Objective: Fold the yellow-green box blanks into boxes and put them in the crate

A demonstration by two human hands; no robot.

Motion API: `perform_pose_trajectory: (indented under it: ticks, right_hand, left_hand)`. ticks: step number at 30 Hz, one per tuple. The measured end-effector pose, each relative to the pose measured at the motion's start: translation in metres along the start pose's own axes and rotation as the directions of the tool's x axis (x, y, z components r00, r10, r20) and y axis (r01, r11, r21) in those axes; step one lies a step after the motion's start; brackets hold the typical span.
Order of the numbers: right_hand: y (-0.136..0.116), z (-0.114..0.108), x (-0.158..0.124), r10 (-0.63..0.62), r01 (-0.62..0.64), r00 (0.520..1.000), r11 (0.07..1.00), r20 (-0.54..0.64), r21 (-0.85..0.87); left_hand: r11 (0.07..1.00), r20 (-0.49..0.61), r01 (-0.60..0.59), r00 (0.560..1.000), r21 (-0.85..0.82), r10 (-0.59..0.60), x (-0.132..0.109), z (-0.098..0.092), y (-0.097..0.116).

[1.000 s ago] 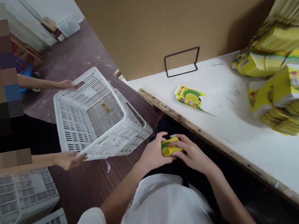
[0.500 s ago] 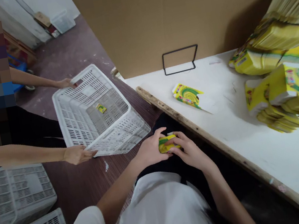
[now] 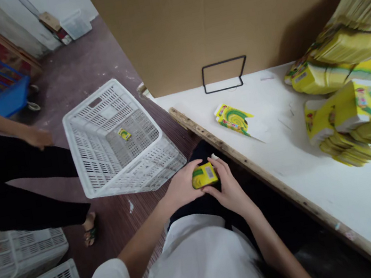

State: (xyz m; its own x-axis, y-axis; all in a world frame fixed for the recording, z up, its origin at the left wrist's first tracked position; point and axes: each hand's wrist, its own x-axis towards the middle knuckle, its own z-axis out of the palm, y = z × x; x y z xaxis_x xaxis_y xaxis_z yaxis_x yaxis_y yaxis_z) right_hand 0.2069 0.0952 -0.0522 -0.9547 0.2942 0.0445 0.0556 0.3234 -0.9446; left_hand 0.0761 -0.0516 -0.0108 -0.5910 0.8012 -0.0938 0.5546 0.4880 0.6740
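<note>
Between my hands, above my lap, is a small yellow and green carton with a barcode panel facing up. My left hand wraps its left end, thumb along the far edge. My right hand grips the other end, with thumb and fingers on its right side. A white bit, perhaps a flap, shows at the right fingertips. To the left stands a white slatted plastic crate with one small yellow carton on its bottom. On the white table lies a flattened yellow carton with its flaps out.
Stacks of flat yellow cartons lie at the table's right. A black wire stand leans by a large cardboard sheet. The table has a wooden edge. A co-worker's leg, more crates and a blue trolley are left.
The co-worker's hands have let go of the crate and drawn back left. In my hands the carton has turned, so its barcode panel now shows.
</note>
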Motion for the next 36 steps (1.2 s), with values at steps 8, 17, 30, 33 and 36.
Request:
perform_pose_trajectory:
  ticks: [8,17,30,33,36]
  right_hand:
    - [-0.017,-0.037,0.013,-0.012,0.005,0.989,0.999,-0.145,-0.049]
    - [0.001,-0.092,0.093,0.110,-0.443,0.802,0.769,-0.588,-0.461]
    - [0.020,-0.098,0.110,0.163,-0.512,0.774,0.728,-0.612,-0.455]
    - [0.019,-0.097,0.110,0.158,-0.495,0.778,0.749,-0.608,-0.439]
    - [0.020,-0.095,0.111,0.160,-0.489,0.769,0.771,-0.619,-0.409]
  left_hand:
    - [0.930,-0.667,0.238,0.745,0.280,0.010,0.012,-0.107,-0.073]
    - [0.990,-0.034,-0.081,0.996,-0.112,0.077,-0.007,0.011,-0.032]
    - [0.982,0.255,-0.092,0.958,-0.166,0.132,-0.027,0.034,-0.007]
    - [0.981,0.263,-0.097,0.955,-0.170,0.139,-0.024,0.035,-0.006]
    - [0.979,0.274,-0.098,0.951,-0.176,0.145,-0.024,0.038,-0.005]
